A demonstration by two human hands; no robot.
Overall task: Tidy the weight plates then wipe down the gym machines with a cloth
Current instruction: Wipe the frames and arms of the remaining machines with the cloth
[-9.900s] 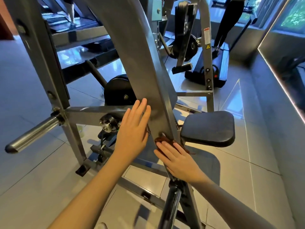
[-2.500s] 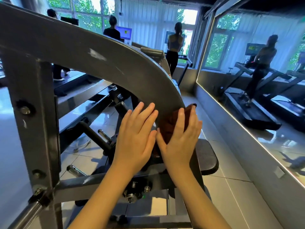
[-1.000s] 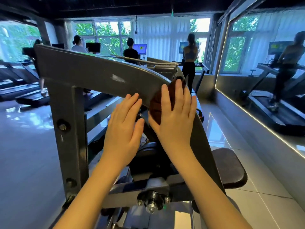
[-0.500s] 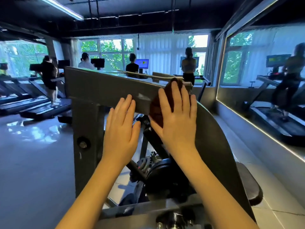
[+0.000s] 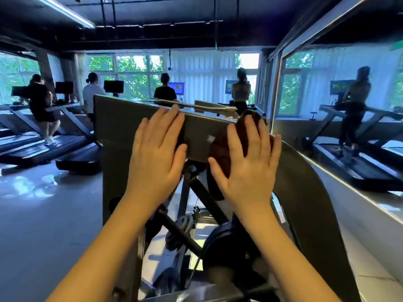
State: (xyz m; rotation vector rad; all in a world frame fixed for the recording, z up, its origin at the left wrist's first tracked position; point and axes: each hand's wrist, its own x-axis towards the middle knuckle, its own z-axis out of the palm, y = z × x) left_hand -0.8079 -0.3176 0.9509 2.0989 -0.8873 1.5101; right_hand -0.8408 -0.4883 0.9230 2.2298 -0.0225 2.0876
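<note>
A grey steel machine frame fills the centre, its top beam bending into a curved arm on the right. My right hand lies flat with spread fingers on a dark reddish-brown cloth, pressing it against the beam near the bend. My left hand rests flat and bare on the beam just left of it, fingers apart. A black weight plate sits low inside the frame, partly hidden by my right forearm.
Several people walk on treadmills along the windows behind the machine. A mirror wall runs down the right side above a grey ledge. Glossy tiled floor lies open to the left of the frame.
Both hands have slid up the curved arm from its lower end to the top beam, the cloth moving along under my right hand. My view has risen with them.
</note>
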